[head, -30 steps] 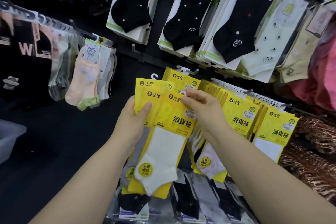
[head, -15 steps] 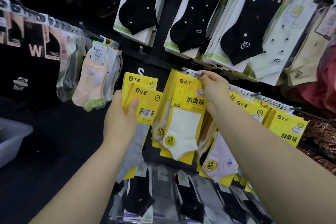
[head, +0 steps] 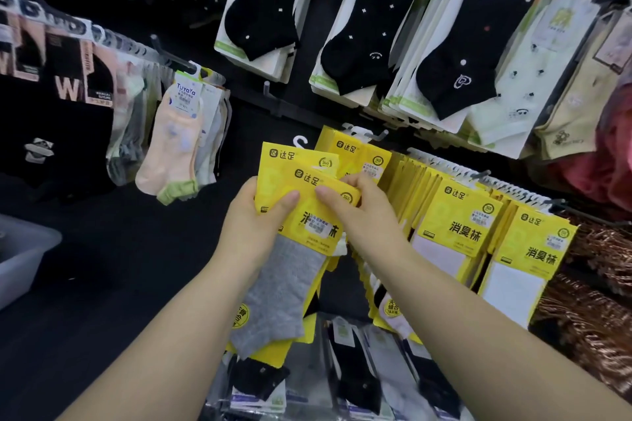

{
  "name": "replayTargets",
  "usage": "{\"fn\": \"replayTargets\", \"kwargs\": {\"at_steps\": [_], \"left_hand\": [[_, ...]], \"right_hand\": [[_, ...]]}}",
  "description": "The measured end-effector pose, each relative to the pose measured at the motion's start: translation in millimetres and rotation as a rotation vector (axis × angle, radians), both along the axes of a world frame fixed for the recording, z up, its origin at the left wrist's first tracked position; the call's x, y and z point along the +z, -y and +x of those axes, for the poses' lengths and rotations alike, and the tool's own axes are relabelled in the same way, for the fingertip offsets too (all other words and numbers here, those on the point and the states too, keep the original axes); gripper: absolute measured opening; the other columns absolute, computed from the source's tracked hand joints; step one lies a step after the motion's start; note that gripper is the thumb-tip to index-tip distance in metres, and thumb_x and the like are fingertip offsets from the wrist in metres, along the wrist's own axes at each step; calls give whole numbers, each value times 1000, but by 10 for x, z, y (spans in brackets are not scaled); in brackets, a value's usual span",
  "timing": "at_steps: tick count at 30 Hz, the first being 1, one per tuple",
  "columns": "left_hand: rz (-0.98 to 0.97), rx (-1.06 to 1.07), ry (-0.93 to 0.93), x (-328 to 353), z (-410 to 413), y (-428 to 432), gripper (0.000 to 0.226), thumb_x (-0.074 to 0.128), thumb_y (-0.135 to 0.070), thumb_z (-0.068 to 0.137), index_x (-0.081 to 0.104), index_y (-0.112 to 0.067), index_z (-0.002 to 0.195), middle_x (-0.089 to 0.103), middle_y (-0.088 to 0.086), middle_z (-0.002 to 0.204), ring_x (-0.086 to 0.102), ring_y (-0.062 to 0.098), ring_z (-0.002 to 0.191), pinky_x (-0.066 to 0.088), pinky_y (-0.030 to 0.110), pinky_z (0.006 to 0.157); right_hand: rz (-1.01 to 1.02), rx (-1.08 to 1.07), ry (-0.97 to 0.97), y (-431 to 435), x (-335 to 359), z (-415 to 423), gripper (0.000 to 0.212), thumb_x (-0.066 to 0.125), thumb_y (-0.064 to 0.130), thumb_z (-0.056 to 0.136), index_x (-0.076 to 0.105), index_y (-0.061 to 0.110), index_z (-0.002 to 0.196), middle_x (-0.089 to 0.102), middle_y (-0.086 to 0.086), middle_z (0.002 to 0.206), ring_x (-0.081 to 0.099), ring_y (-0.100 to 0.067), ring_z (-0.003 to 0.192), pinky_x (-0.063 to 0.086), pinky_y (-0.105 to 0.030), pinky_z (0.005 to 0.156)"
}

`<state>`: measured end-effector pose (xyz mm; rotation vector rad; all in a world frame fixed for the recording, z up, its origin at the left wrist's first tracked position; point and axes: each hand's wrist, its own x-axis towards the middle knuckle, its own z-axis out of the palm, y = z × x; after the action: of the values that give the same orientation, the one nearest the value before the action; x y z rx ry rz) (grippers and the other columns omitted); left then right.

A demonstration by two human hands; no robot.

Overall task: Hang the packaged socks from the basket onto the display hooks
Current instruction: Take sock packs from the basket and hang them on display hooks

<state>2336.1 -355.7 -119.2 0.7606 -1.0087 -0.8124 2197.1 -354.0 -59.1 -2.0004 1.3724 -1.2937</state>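
Observation:
My left hand (head: 254,225) grips a small stack of yellow sock packs, its thumb on the front card. The front pack (head: 309,212) shows a grey sock (head: 280,294); a second yellow pack (head: 290,157) peeks out behind it. My right hand (head: 355,212) pinches the front pack's upper right corner with thumb and fingers. Just behind, a display hook (head: 374,136) carries yellow packs (head: 352,150). Further yellow packs (head: 458,219) hang in rows to the right.
Black dotted socks (head: 263,10) and pale socks (head: 523,79) hang above. A peach sock pack (head: 174,143) hangs left. A grey basket (head: 20,256) sits at the left edge. Clear-wrapped black socks (head: 355,376) hang below. Copper-coloured hangers (head: 595,301) are piled right.
My right hand left the white-sock pack on the hook and came back down to the stack. It now pinches the grey-sock pack in my left hand.

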Motion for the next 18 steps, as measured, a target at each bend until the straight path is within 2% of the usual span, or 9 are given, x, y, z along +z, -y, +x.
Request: {"fn": "replayTargets", "kwargs": {"at_steps": [2, 5, 8, 10, 14, 18], "left_hand": [[-8, -25, -1, 8, -32, -1, 16, 70, -27, 83, 62, -28, 97, 74, -9, 90, 71, 7, 80, 54, 16, 61], [2, -22, 36, 3, -63, -2, 15, 70, -28, 83, 61, -29, 96, 73, -6, 92, 70, 8, 82, 55, 22, 66], [39, 59, 81, -9, -63, 24, 3, 56, -29, 94, 59, -28, 94, 70, -5, 94, 66, 10, 87, 50, 25, 71], [58, 164, 138, -33, -26, 55, 10, 50, -26, 97, 57, -29, 91, 67, -8, 92, 63, 7, 86, 45, 23, 68], [110, 331, 227, -101, 74, 101, 10, 46, -26, 98, 55, -22, 98, 63, -14, 87, 58, 3, 82, 42, 22, 63], [128, 400, 321, -125, 111, 117, 16, 45, -29, 99, 54, -17, 104, 63, -10, 88, 58, 9, 79, 43, 31, 65]], "right_hand": [[-55, -13, 10, -35, -9, -30, 26, 65, 39, 85, 57, 22, 103, 63, 8, 103, 61, -9, 94, 53, -28, 79], [-104, -11, 112, -35, -7, -93, 12, 66, 31, 86, 58, 34, 95, 60, 15, 106, 59, -3, 97, 54, -21, 76], [-111, -48, 247, 23, 59, -183, 10, 56, 27, 94, 61, 35, 91, 62, 13, 106, 60, -12, 103, 52, -31, 86], [-144, -138, 284, 108, 157, -272, 14, 49, 28, 97, 60, 34, 91, 61, 13, 104, 57, -12, 102, 48, -32, 90], [-129, -203, 319, 334, 339, -346, 18, 44, 27, 99, 58, 32, 88, 56, 1, 86, 52, -14, 74, 45, -29, 68], [-97, -245, 184, 578, 456, -210, 22, 45, 26, 98, 58, 30, 80, 46, 8, 67, 40, -7, 56, 34, -21, 51]]}}
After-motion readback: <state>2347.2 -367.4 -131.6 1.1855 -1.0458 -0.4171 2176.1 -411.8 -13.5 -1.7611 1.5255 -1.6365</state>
